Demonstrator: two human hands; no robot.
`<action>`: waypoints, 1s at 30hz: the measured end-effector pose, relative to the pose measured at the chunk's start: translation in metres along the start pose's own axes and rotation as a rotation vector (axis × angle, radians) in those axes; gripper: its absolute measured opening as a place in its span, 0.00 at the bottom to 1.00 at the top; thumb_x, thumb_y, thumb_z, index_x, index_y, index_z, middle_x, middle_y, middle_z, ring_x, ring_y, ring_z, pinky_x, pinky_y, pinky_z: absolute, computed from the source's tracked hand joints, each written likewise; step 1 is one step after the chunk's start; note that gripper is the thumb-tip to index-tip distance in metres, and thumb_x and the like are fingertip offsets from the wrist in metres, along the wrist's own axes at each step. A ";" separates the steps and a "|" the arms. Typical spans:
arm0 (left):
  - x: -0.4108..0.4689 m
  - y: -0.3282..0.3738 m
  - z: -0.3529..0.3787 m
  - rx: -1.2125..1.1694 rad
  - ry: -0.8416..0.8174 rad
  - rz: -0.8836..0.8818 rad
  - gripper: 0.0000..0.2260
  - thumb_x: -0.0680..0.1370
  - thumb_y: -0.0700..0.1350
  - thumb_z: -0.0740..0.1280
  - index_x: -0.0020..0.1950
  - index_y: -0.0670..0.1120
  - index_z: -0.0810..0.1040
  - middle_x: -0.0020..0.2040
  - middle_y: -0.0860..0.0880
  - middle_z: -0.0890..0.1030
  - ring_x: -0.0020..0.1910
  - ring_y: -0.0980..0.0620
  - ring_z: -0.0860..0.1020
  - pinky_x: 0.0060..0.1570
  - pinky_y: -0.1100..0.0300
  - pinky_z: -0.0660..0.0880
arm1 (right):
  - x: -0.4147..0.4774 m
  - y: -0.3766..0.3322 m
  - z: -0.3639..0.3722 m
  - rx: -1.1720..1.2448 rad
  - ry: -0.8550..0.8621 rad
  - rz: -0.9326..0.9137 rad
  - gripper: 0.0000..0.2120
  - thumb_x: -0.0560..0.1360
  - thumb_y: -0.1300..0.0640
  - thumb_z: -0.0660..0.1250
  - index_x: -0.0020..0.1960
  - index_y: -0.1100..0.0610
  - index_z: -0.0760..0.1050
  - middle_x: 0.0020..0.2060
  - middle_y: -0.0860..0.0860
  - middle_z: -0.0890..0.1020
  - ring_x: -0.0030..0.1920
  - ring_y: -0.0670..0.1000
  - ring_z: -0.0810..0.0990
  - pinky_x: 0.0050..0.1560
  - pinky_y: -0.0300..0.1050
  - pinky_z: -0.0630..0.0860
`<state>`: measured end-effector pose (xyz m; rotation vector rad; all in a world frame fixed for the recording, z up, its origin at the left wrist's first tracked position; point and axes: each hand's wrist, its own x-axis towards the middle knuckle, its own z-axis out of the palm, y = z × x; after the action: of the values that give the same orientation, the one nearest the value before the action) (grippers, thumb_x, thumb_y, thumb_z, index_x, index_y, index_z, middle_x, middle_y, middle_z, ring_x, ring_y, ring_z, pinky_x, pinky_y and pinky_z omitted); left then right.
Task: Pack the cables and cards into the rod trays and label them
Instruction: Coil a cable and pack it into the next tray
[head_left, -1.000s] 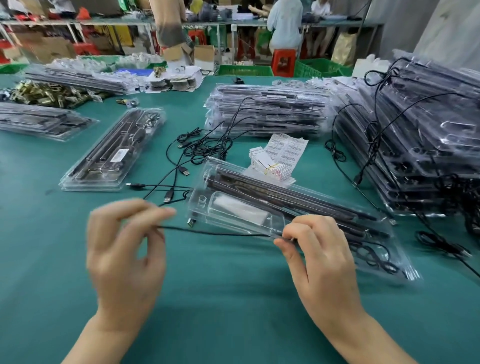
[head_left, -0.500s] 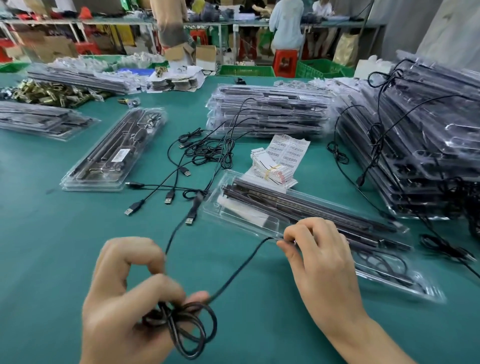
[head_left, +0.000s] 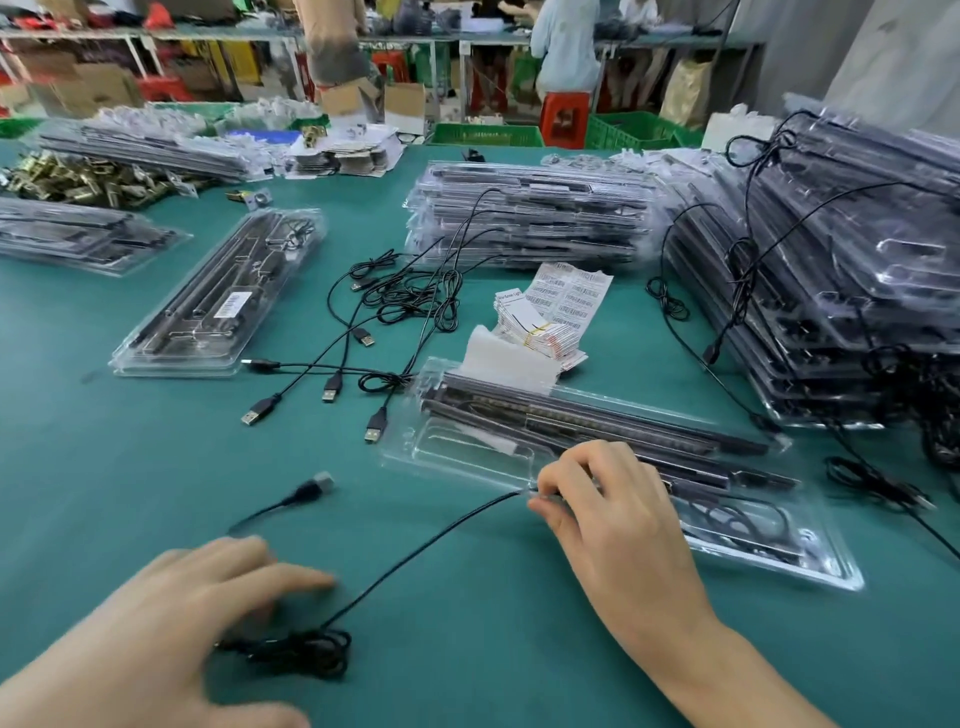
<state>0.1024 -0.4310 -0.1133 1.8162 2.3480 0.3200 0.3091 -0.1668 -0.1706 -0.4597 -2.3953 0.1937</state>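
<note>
A clear rod tray (head_left: 779, 567) with dark rods (head_left: 571, 418) lies slantwise in front of me on the green table. My right hand (head_left: 615, 532) pinches a black USB cable (head_left: 415, 551) at the tray's near edge. The cable runs down-left to a small coil (head_left: 306, 652) beside my left hand (head_left: 166, 629), which is blurred with its fingers stretched out over the coil's left end. The cable's USB plug (head_left: 319, 482) is blurred above the table. A banded stack of cards (head_left: 540, 332) and a barcode label sheet (head_left: 571, 291) lie behind the tray.
Several loose USB cables (head_left: 405, 301) tangle mid-table. A packed tray (head_left: 223, 296) lies at left, with more trays (head_left: 78, 234) and brass parts (head_left: 78, 179) beyond it. Tall tray stacks stand at centre back (head_left: 530, 218) and right (head_left: 857, 286). People work behind.
My left hand has gone from gripping the coil with curled fingers to stretched fingers, with the coil low beside it. The plug end has swung free to the left. My right hand keeps its pinch.
</note>
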 end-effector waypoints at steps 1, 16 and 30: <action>0.001 0.002 -0.007 -0.087 0.001 -0.072 0.34 0.64 0.81 0.65 0.67 0.69 0.74 0.50 0.70 0.70 0.50 0.73 0.71 0.44 0.72 0.71 | 0.000 -0.002 0.000 0.007 -0.011 -0.010 0.06 0.76 0.56 0.73 0.48 0.53 0.76 0.45 0.46 0.75 0.45 0.51 0.74 0.45 0.49 0.73; 0.034 0.085 0.053 -0.146 0.243 -0.160 0.12 0.77 0.59 0.58 0.49 0.63 0.82 0.35 0.63 0.78 0.28 0.59 0.75 0.23 0.59 0.76 | -0.001 -0.017 -0.008 0.088 -0.196 0.010 0.05 0.78 0.57 0.71 0.47 0.51 0.75 0.45 0.42 0.76 0.47 0.48 0.74 0.46 0.46 0.75; 0.021 0.099 0.026 -1.070 0.433 -0.200 0.14 0.69 0.59 0.68 0.39 0.49 0.83 0.29 0.43 0.78 0.30 0.51 0.76 0.33 0.67 0.73 | -0.001 -0.029 -0.023 0.112 -0.260 0.095 0.12 0.76 0.49 0.73 0.58 0.50 0.79 0.53 0.44 0.76 0.54 0.46 0.75 0.57 0.46 0.74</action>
<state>0.1965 -0.3851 -0.1127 1.0231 1.8590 1.6626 0.3164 -0.1941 -0.1466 -0.5237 -2.5994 0.4534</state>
